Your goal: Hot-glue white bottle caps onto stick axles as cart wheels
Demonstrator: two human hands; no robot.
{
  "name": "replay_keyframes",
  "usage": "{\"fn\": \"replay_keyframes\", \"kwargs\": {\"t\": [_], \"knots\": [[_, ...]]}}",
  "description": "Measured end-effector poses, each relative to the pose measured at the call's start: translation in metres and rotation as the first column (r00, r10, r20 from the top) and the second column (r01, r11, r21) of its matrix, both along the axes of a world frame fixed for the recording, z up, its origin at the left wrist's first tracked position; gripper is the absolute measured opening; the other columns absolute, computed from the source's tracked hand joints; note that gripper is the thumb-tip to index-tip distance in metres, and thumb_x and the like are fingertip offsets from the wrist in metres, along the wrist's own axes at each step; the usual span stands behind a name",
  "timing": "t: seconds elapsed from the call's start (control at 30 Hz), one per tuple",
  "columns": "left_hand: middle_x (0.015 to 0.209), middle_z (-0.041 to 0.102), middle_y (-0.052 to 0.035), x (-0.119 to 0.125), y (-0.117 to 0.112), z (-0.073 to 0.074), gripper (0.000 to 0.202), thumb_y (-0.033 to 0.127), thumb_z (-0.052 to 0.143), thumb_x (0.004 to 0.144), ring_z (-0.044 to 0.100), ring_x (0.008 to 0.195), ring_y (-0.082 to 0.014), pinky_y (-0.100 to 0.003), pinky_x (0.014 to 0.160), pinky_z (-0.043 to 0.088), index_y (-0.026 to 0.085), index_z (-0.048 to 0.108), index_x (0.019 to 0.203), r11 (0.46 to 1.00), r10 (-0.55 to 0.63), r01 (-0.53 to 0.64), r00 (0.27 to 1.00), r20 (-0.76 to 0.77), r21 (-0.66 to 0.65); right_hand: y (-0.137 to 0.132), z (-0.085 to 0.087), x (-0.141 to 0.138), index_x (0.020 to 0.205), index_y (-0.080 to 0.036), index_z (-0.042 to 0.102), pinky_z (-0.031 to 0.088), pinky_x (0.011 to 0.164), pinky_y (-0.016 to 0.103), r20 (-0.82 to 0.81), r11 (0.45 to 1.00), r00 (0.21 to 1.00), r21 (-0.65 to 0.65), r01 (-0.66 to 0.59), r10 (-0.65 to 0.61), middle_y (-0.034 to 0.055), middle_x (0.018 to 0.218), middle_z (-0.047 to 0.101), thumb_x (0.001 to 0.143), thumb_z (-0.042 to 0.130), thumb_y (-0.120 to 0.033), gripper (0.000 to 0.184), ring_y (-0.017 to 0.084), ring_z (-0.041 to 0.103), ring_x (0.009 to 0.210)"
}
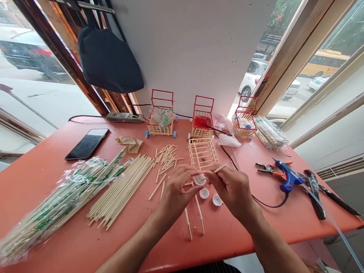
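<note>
Over the middle of the orange table (42, 170), my left hand (178, 189) pinches a small white bottle cap (200, 179). My right hand (231, 187) is closed on a short wooden stick (219, 168) whose end meets that cap. Two more white caps (204, 193) (217, 200) lie just below the hands. A stick frame (195, 212) lies under my hands, reaching toward the near edge. An unpainted stick basket (202, 152) stands just beyond my fingers.
Loose chopsticks (125, 189) and wrapped bundles (57, 204) cover the left side, with cut pieces (166, 154) in the middle. Three small red-handled stick carts (161, 113) (202, 117) (244, 117) stand at the back. A blue glue gun (287, 175), pliers (265, 168) and black tools (315, 189) lie right; a phone (87, 144) left.
</note>
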State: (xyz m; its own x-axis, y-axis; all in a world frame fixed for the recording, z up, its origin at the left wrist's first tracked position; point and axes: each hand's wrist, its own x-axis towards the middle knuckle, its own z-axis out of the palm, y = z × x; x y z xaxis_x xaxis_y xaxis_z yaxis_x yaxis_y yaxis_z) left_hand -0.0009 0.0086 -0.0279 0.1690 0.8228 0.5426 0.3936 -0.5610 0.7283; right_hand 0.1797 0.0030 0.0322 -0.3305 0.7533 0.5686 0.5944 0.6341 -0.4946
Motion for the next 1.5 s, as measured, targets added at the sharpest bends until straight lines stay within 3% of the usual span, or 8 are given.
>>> {"fn": "replay_keyframes", "kwargs": {"t": [0.2,0.43,0.7,0.93,1.07,1.5], "knots": [[0.106,0.077,-0.0043,0.001,0.0005,-0.0014,0.028,0.009,0.079,0.083,0.068,0.103,-0.026,-0.037,0.088,0.055,0.023,0.072,0.106,1.0,-0.007,0.007,0.998,-0.054,-0.002,-0.0007,-0.0023,0.0005,0.085,-0.019,0.066,0.047,0.065,0.025,0.041,1.0,0.999,-0.03,0.01,-0.009,0.0051,0.079,0.076,0.107,0.053,-0.029,0.028,0.017,0.07,0.068],[0.112,0.076,-0.0063,0.003,-0.001,-0.0028,0.029,0.012,0.074,0.088,0.068,0.108,-0.0259,-0.037,0.094,0.052,0.023,0.068,0.114,0.999,-0.023,0.025,0.997,-0.076,0.023,-0.0008,-0.0021,0.0022,0.086,-0.02,0.069,0.047,0.067,0.026,0.064,0.998,0.998,-0.06,0.031,-0.027,0.0057,0.078,0.075,0.107,0.053,-0.033,0.029,0.018,0.07,0.07],[0.107,0.073,-0.0043,0.0059,-0.0076,-0.0006,0.029,0.016,0.065,0.088,0.07,0.101,-0.0254,-0.037,0.084,0.054,0.025,0.06,0.115,0.995,-0.047,0.041,0.997,-0.058,-0.092,-0.0031,0.0013,0.0013,0.077,-0.019,0.063,0.04,0.059,0.025,0.028,0.997,0.999,-0.069,0.039,-0.037,-0.0009,0.066,0.063,0.103,0.059,-0.03,0.029,0.013,0.056,0.058],[0.107,0.071,-0.0032,0.0036,-0.0078,0.0035,0.029,0.014,0.063,0.09,0.067,0.103,-0.0243,-0.037,0.086,0.052,0.027,0.058,0.116,0.999,-0.045,0.042,0.995,-0.091,-0.035,-0.0026,0.0035,0.0023,0.084,-0.017,0.068,0.037,0.06,0.026,0.018,0.995,0.999,-0.091,0.036,-0.035,-0.0003,0.07,0.065,0.104,0.059,-0.027,0.024,0.013,0.056,0.06],[0.108,0.071,-0.0041,0.0034,-0.0079,0.0032,0.028,0.015,0.063,0.091,0.066,0.104,-0.0252,-0.037,0.085,0.053,0.025,0.058,0.116,0.996,-0.074,0.07,0.992,-0.099,-0.047,-0.0013,0.0041,0.0011,0.078,-0.018,0.064,0.036,0.058,0.025,0.032,0.997,0.999,-0.072,0.039,-0.037,-0.0018,0.065,0.06,0.104,0.059,-0.028,0.028,0.012,0.052,0.057],[0.108,0.071,-0.0059,0.0012,-0.0036,0.0009,0.029,0.016,0.07,0.088,0.067,0.1,-0.0266,-0.038,0.082,0.053,0.024,0.058,0.113,1.0,-0.009,0.008,0.987,-0.158,-0.007,0.0056,0.004,-0.0028,0.073,-0.021,0.056,0.04,0.059,0.023,0.007,0.997,1.0,-0.073,0.03,-0.03,-0.0027,0.064,0.059,0.102,0.059,-0.031,0.031,0.012,0.054,0.057]]}}
